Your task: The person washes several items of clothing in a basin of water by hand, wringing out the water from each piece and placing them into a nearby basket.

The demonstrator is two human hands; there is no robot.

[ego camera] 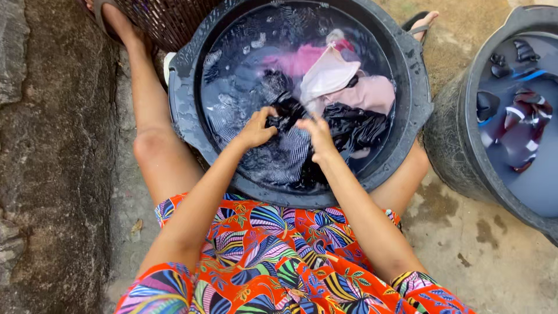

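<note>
A large black plastic basin full of soapy water stands between my knees. Wet clothes soak in it: a black garment, a black-and-white striped piece, a pale pink piece and a bright pink one. My left hand is clenched on a bunch of the black garment near the middle of the basin. My right hand grips the same black cloth just beside it, the two hands close together.
A second black basin at the right holds water with dark and red-striped clothes. A woven dark basket sits beyond my left leg. Rough stone runs along the left; the ground is wet concrete.
</note>
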